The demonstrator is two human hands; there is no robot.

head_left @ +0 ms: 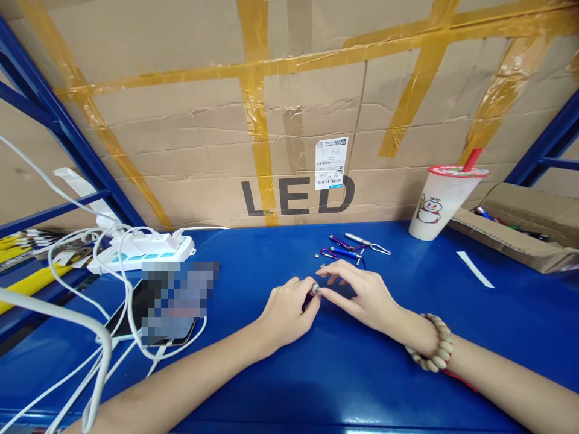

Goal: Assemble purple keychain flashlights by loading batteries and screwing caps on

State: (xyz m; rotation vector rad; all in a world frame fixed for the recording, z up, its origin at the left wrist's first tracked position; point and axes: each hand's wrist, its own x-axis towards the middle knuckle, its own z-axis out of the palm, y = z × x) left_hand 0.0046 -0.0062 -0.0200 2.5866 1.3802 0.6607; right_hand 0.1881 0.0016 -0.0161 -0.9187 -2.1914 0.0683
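My left hand [292,310] is closed around a small dark penlight [313,289], its silver end pointing up between thumb and forefinger. Most of its body is hidden by the fingers. My right hand [362,289] is beside it with fingers apart, the thumb tip close to the silver end; I cannot tell whether it touches. A tiny shiny spot shows at the right fingertips, too small to name. Just beyond lie a blue penlight [345,252], a purple penlight [341,242] and a silver penlight [356,239] with clips. A small silver disc [316,255] rests near them.
At left are a white power strip [169,247], tangled white cables [129,289] and blurred-out phones [176,307]. To the right stand a drink cup [441,205] with a red straw, a paper strip [474,269] and an open cardboard box [520,241]. Large taped cardboard [181,150] backs the blue table [253,386].
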